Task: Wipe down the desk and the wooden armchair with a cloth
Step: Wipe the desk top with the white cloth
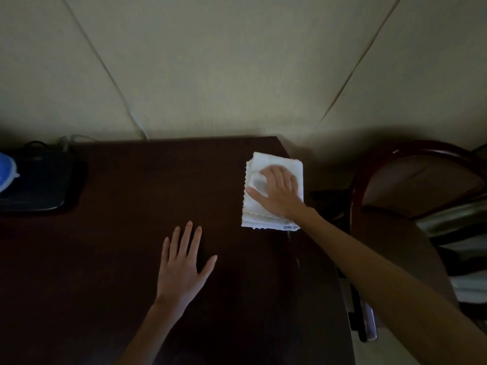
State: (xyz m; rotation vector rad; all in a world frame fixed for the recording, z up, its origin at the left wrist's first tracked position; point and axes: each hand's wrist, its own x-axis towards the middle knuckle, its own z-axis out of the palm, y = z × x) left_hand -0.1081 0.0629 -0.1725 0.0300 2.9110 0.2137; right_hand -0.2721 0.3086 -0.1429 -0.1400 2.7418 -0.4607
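Note:
A folded white cloth [274,214] lies near the far right corner of the dark wooden desk [126,233]. My right hand [276,189] presses flat on top of the cloth, its fingers blurred. Flat on the desk's middle rests my left hand [184,262], fingers spread and holding nothing. To the right of the desk stands the wooden armchair [411,159], with a curved dark red back rail.
A black flat device [44,183] with cables sits at the desk's far left, a blue lidded container [6,169] beside it at the frame edge. A pale wall rises behind the desk. Striped fabric [458,233] lies on the armchair.

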